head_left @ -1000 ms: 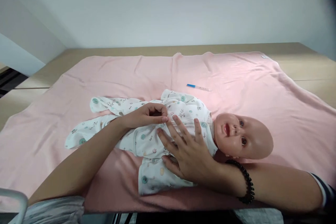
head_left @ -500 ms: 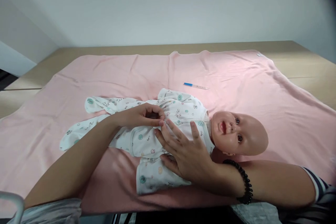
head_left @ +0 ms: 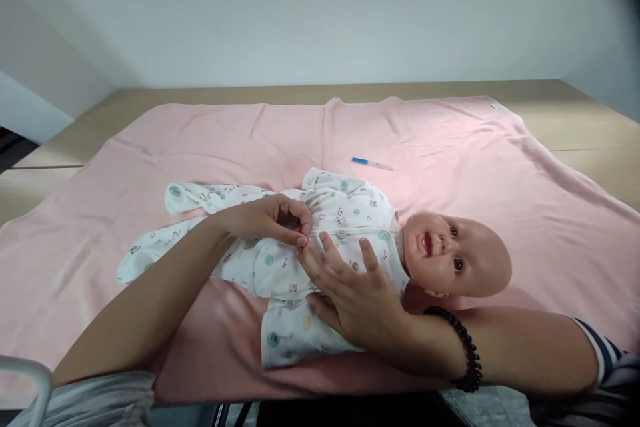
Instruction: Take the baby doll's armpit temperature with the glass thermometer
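A bald baby doll (head_left: 480, 253) lies on its back, head to the right, dressed in a white printed romper (head_left: 285, 263) with snap buttons down the front. Over its middle, my left hand (head_left: 275, 217) is closed, thumb and index finger pinching the romper's front edge. The spot between those fingertips is partly hidden. My right hand (head_left: 355, 300) lies over the doll's chest and near sleeve, fingers spread, one fingertip meeting the left thumb. A snap button (head_left: 341, 234) shows just right of the pinch.
A pink blanket (head_left: 225, 140) covers most of the wooden table (head_left: 550, 103). Beyond the doll lies a thermometer (head_left: 375, 164) with a blue end. A white curved bar (head_left: 37, 373) stands at the lower left. The wall rises behind the table.
Both hands stay at the romper's front, with their meeting fingertips shifted slightly left and down. My right hand's fingers have spread a little more. The doll has not visibly moved.
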Tool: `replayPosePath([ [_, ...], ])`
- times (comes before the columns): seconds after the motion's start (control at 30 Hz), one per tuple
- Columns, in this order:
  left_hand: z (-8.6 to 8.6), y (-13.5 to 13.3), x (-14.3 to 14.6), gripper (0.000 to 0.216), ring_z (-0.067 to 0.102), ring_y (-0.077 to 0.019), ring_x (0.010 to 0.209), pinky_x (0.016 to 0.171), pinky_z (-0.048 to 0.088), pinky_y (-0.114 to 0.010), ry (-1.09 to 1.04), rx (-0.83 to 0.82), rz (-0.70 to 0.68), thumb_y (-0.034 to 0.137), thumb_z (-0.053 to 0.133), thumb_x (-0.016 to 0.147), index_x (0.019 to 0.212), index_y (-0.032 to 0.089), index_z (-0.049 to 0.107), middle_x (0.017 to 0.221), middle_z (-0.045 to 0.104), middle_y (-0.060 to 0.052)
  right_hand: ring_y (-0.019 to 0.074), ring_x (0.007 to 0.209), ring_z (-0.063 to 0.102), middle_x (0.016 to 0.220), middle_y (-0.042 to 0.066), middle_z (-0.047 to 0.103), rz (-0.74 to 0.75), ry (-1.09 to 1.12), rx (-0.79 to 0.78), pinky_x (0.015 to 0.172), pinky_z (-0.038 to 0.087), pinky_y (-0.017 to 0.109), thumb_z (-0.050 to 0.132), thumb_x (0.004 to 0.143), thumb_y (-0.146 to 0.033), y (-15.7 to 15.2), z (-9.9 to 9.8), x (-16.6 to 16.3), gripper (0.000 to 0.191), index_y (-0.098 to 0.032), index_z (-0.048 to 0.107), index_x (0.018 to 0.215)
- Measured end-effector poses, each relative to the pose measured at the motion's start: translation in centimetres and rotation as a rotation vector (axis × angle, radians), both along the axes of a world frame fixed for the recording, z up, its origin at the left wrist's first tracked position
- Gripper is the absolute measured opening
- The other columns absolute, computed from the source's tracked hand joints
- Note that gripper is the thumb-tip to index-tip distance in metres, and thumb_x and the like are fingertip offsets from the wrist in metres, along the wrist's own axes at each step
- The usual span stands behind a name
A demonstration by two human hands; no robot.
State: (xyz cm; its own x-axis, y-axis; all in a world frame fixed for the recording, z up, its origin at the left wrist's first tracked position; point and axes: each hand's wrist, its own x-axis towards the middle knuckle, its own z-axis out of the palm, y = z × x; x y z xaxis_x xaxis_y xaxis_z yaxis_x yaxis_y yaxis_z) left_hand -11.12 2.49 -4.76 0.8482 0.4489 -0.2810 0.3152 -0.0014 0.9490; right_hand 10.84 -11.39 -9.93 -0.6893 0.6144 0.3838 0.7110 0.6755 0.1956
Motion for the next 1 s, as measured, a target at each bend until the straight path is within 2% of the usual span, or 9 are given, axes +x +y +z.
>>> replayPosePath([
  [0.13, 0.1, -0.1, 0.0, 0.019, 0.057, -0.0119, 0.071, 0.063, 0.048, -0.022, 0.027, 0.038, -0.003, 0.035, 0.075, 0.085, 0.084, 0.017, 0.068, 0.077, 0.064, -0.003, 0.0286, 0.152, 0.011, 0.163, 0.006, 0.029, -0.006, -0.009, -0.003, 0.126, -0.007, 0.058, 0.033, 0.107, -0.037, 0.0, 0.0, -0.1, 0.057, -0.010, 0.041, 0.156],
  [0.3, 0.6, -0.2, 0.2, 0.021, 0.050, -0.0116, 0.071, 0.063, 0.045, -0.022, 0.052, 0.169, -0.077, 0.037, 0.069, 0.089, 0.085, 0.016, 0.063, 0.080, 0.057, -0.002, 0.0275, 0.149, 0.016, 0.161, 0.002, 0.033, 0.012, 0.018, -0.044, 0.126, 0.013, 0.056, 0.039, 0.105, -0.040, 0.2, 0.1, 0.0, 0.056, -0.013, 0.045, 0.154],
  [0.37, 0.8, -0.3, 0.3, 0.022, 0.049, -0.0121, 0.072, 0.064, 0.045, -0.023, 0.055, 0.212, -0.097, 0.037, 0.066, 0.090, 0.084, 0.016, 0.061, 0.082, 0.054, -0.002, 0.0276, 0.149, 0.017, 0.162, 0.002, 0.033, 0.011, 0.024, -0.056, 0.126, 0.016, 0.057, 0.040, 0.105, -0.041, 0.2, 0.1, 0.1, 0.057, -0.013, 0.044, 0.154],
  [0.57, 0.6, -0.5, 0.2, 0.021, 0.048, -0.0135, 0.078, 0.070, 0.045, -0.023, 0.054, 0.271, -0.064, 0.035, 0.062, 0.092, 0.083, 0.017, 0.059, 0.087, 0.052, -0.002, 0.0308, 0.150, 0.015, 0.164, 0.004, 0.029, 0.019, 0.003, -0.054, 0.126, 0.003, 0.063, 0.039, 0.105, -0.043, 0.2, 0.0, 0.1, 0.058, -0.013, 0.044, 0.155],
  [0.77, 0.1, -0.4, -0.1, 0.022, 0.047, -0.0144, 0.080, 0.070, 0.045, -0.024, 0.033, 0.168, -0.039, 0.037, 0.062, 0.092, 0.084, 0.017, 0.057, 0.087, 0.051, -0.003, 0.0291, 0.155, 0.005, 0.167, 0.006, 0.020, 0.018, 0.010, -0.059, 0.121, -0.018, 0.062, 0.038, 0.106, -0.046, 0.3, 0.1, 0.3, 0.062, -0.014, 0.037, 0.159],
  [0.83, -0.1, -0.4, -0.1, 0.023, 0.046, -0.0138, 0.078, 0.068, 0.044, -0.023, 0.012, 0.094, -0.016, 0.037, 0.063, 0.092, 0.084, 0.017, 0.056, 0.085, 0.050, -0.003, 0.0283, 0.155, 0.007, 0.168, 0.007, 0.017, 0.024, 0.028, -0.078, 0.122, -0.017, 0.061, 0.038, 0.107, -0.046, 0.4, 0.2, 0.4, 0.062, -0.014, 0.035, 0.160],
  [1.0, -0.4, -0.4, -0.1, 0.026, 0.044, -0.0125, 0.073, 0.065, 0.044, -0.023, -0.032, -0.023, 0.044, 0.039, 0.067, 0.090, 0.083, 0.017, 0.055, 0.079, 0.049, -0.001, 0.0294, 0.155, 0.013, 0.168, 0.008, 0.015, 0.022, 0.065, -0.133, 0.124, -0.005, 0.061, 0.041, 0.107, -0.047, 0.5, 0.3, 0.3, 0.063, -0.016, 0.033, 0.161],
])
